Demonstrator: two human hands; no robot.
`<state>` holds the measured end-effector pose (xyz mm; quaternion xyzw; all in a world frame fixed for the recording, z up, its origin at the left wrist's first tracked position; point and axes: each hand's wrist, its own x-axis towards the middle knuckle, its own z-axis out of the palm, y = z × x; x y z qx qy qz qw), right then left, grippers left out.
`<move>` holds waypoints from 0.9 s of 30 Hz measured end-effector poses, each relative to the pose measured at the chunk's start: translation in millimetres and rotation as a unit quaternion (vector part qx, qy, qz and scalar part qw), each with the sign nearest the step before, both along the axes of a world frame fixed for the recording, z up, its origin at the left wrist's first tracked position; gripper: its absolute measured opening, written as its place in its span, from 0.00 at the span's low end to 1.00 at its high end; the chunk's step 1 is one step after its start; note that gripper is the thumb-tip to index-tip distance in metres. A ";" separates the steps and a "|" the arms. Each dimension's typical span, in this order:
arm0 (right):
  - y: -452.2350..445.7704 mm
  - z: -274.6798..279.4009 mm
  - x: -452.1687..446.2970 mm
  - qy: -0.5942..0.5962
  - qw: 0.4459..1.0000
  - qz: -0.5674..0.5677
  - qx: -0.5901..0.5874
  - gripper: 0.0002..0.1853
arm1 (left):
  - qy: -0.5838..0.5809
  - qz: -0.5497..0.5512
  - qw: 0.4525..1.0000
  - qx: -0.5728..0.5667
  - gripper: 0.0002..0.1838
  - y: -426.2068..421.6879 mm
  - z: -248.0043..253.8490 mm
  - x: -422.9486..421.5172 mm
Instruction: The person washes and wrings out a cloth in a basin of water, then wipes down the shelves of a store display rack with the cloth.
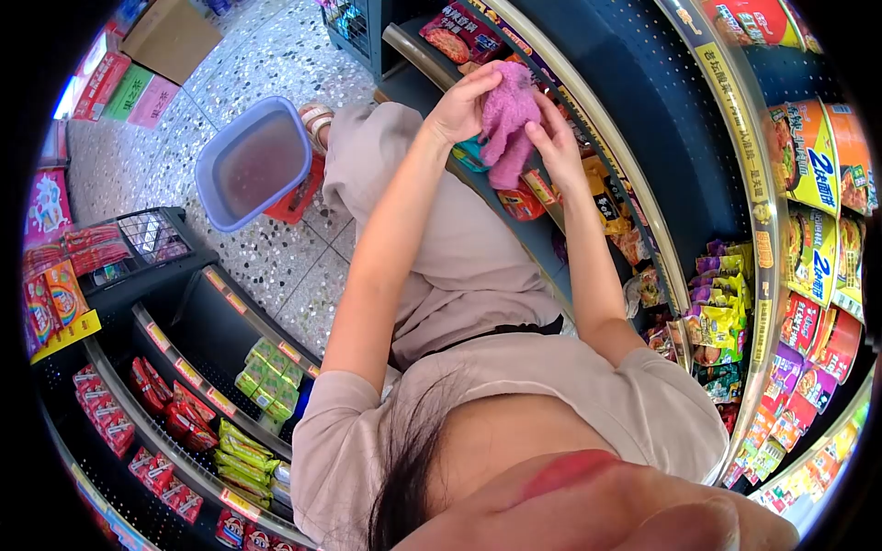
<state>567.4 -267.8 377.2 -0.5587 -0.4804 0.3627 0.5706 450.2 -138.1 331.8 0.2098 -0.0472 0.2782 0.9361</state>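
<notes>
A crumpled pink cloth (511,124) hangs between my two hands, above the lower shelf. My left hand (467,103) pinches its upper left part with the fingers and thumb. On the cloth's right side, my right hand (557,145) has its fingers curled at the edge, with the thumb close to the fabric; whether it grips the cloth is hard to make out. Behind the cloth, a teal item (470,155) and a red packet (521,204) show on the shelf.
A blue basin (254,163) of murky water stands on a red stool (299,195) on the speckled floor. Shelves of noodle packs (808,156) curve along the right. Snack racks (188,372) stand at the lower left. A cardboard box (171,39) is at the upper left.
</notes>
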 end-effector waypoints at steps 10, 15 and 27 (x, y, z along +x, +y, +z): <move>-0.9 8.8 14.5 0.223 0.974 0.009 -0.021 0.13 | 0.026 0.051 0.998 0.025 0.13 11.5 -10.3 -3.5; 10.4 36.5 10.3 0.247 0.965 0.015 0.090 0.17 | 0.091 0.042 0.986 0.132 0.15 8.5 -1.7 1.6; 126.4 123.5 56.4 -0.499 0.846 -0.053 0.182 0.12 | 0.202 0.222 0.953 -0.049 0.17 42.9 -23.2 24.9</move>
